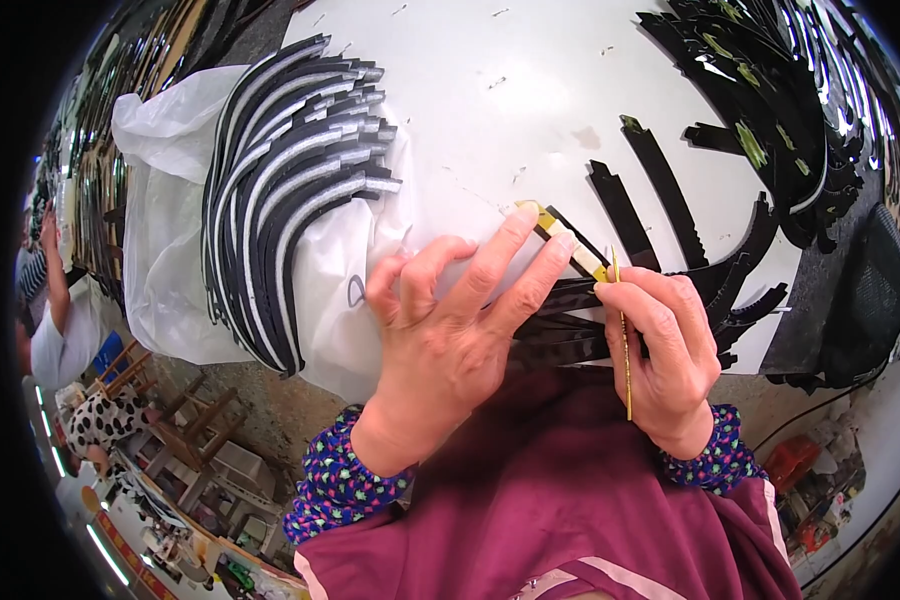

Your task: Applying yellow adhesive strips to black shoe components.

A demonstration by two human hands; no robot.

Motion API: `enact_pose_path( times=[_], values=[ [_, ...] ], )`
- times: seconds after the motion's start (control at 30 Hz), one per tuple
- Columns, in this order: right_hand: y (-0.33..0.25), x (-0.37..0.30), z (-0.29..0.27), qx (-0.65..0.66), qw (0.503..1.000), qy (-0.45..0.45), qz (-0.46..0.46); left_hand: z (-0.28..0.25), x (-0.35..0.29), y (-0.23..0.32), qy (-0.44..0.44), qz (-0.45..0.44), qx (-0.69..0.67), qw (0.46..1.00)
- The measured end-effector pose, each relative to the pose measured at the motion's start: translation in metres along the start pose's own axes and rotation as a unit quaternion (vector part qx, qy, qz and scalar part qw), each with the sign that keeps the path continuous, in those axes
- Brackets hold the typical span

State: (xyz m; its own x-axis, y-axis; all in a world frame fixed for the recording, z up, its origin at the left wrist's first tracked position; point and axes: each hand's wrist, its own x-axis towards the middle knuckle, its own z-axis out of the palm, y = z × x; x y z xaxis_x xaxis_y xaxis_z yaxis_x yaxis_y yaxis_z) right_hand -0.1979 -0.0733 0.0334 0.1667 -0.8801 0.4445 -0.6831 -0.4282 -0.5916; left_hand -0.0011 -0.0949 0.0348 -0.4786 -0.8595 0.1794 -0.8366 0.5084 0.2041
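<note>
Maroon top point(570, 490) nearest cam. R hand point(665, 350) closed on a thin yellow brush point(626, 340), tip at the black curved strip point(580, 300); L hand point(450, 330) fingers flat, pinning strip's yellow-tipped end on the white table point(490, 110). Best keep strip pinned, strokes short. Stacked strips point(290, 190) sit left on plastic sheet point(170, 250).

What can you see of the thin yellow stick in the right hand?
The thin yellow stick is a slim, straight rod, wood or bamboo by its look. It stands nearly upright in the picture, gripped in the right hand, its upper tip by the yellow-coated end of a black curved strip, its lower end jutting past the palm. The left hand does not touch it.
</note>
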Motion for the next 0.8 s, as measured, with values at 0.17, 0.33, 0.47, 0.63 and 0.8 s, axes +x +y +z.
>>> enact_pose_path(
  times=[0.17, 0.33, 0.47, 0.63, 0.8],
  values=[
    [0.000, 0.000, 0.000, -0.004, 1.000, -0.010, 0.001, 0.002, -0.002, -0.001, 0.001, 0.001, 0.005, 1.000],
    [-0.007, 0.008, -0.005, -0.015, 0.999, -0.029, 0.006, 0.005, -0.003, -0.003, 0.017, -0.003, 0.014, 1.000],
    [-0.014, 0.025, -0.023, -0.034, 0.999, -0.006, 0.001, 0.006, -0.004, -0.001, 0.014, -0.014, -0.009, 1.000],
    [-0.011, 0.049, 0.009, 0.243, 0.948, -0.040, 0.204, 0.001, -0.005, -0.010, 0.006, 0.001, -0.023, 1.000],
    [-0.005, 0.053, 0.028, 0.226, 0.956, -0.041, 0.183, -0.001, -0.006, -0.010, 0.005, -0.011, -0.041, 0.999]
  ],
)
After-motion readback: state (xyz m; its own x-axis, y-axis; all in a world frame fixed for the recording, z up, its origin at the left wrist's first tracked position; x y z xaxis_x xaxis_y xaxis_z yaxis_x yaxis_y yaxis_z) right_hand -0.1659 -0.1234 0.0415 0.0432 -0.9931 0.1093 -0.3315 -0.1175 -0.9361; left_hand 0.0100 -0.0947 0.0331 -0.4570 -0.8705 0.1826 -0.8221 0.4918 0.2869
